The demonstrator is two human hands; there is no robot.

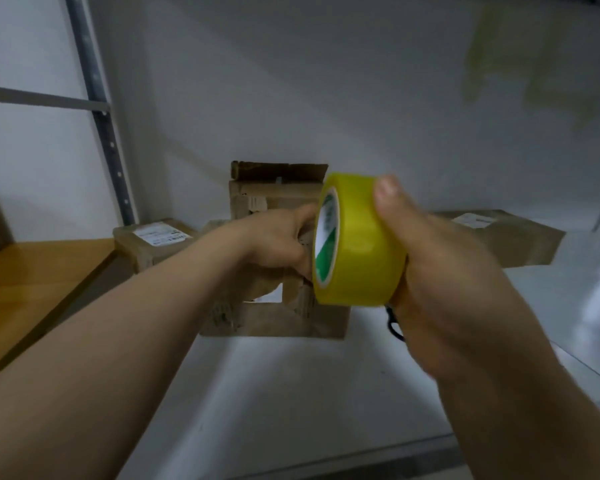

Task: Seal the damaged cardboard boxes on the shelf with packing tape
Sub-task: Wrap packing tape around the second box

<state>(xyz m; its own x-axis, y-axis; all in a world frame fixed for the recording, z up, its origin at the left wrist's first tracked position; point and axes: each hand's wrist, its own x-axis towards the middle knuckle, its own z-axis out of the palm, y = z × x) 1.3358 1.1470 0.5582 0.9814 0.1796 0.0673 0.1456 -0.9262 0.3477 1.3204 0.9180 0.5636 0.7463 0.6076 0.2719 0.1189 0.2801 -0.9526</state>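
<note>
two hands work in front of the white shelf (291,375). our right hand (440,271) holds the yellow tape roll (364,244) upright on edge, its green-and-white core label facing left; the thumb lies over the top of the roll's band and the other fingers wrap beneath and behind it, clamped on the roll. our left hand (274,244) reaches to the roll's left rim, fingers curled together just beside the core; whether they pinch a tape end, we cannot tell, the spot is hidden by the roll. directly behind and below both hands sits the torn cardboard box (274,317) on the shelf, ragged paper at its front. a second box (274,192) with an open flap stands behind it against the back wall. a flat labelled box (153,240) lies to the left, another labelled parcel (499,237) to the right. a wooden surface (32,282) adjoins the shelf at left.
</note>
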